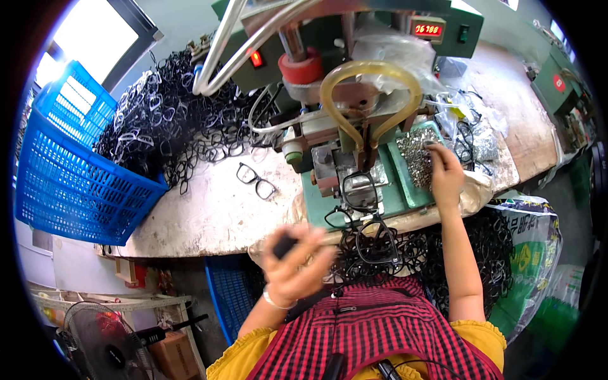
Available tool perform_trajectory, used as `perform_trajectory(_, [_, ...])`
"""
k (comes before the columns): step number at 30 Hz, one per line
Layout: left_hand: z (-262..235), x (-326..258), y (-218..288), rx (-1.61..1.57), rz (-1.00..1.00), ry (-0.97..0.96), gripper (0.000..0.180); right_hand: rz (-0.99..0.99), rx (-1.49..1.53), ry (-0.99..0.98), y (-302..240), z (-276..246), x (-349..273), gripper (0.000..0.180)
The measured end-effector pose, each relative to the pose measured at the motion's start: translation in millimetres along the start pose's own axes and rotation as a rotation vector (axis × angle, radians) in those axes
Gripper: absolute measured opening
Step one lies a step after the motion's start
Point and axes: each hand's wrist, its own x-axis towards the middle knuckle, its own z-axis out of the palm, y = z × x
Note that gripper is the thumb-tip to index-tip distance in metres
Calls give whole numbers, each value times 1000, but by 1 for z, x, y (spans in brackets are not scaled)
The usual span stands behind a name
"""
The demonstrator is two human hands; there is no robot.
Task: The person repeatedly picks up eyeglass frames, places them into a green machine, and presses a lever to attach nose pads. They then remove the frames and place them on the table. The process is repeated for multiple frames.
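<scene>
My right hand (447, 176) reaches over a green tray (399, 171) of small metal parts (416, 155). Its fingers are drawn together at the parts; whatever they pinch is too small to make out, and something dark shows at the fingertips. Above my lap, my left hand (297, 266) is smeared by motion, with a black piece (284, 246) at its fingers; whether it is held or worn is unclear. Between my hands, black eyeglass frames (378, 242) hang at the front of the press (326, 166), some overlapping its lower part. Another eyeglass frame (256, 181) lies alone on the table.
A large heap of black frames (171, 111) covers the back left, beside a tilted blue basket (82, 171). More frames (443, 253) are piled at my lap. Plastic bags (484, 136) lie right of the press. A fan (104, 342) stands lower left.
</scene>
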Motion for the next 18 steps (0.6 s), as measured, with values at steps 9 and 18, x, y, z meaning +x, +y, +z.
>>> perform_trajectory(9, [-22, -8, -164, 185, -504, -270, 41, 128, 366, 45, -14, 4, 1, 13])
perform_trajectory(18, [22, -99, -173, 30, -788, -188, 12, -89, -250, 139, -11, -52, -33, 14])
